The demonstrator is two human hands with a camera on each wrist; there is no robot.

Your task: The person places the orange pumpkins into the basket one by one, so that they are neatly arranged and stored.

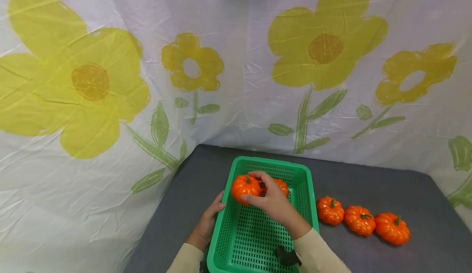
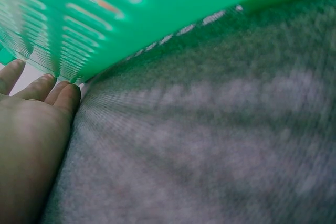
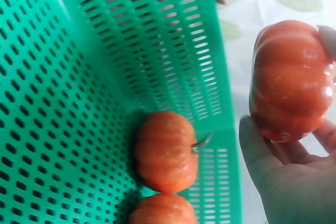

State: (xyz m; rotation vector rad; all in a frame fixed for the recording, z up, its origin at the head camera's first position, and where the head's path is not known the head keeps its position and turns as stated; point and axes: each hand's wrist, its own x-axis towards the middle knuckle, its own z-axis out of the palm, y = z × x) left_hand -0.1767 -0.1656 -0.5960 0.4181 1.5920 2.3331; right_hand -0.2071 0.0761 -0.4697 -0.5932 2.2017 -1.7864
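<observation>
My right hand (image 1: 273, 201) grips a small orange pumpkin (image 1: 245, 189) with a green stem, thumb on one side and fingers on the other. It is held up over the left part of a green slotted basket (image 1: 311, 183). Two more pumpkins lie in the basket; the right wrist view shows one pumpkin (image 3: 166, 151) with its stem toward the wall and another pumpkin (image 3: 164, 212) against it. In the head view my right hand partly hides them. My left hand (image 1: 208, 222) rests at the basket's left side, its extended fingers (image 2: 39, 87) touching the outer wall.
Right of the basket, a row of three pumpkins (image 1: 359, 219) sits on the dark grey table (image 1: 427, 191). A white cloth (image 1: 243, 113) with yellow flowers hangs behind and to the left. A black device (image 1: 285, 256) shows below my right wrist.
</observation>
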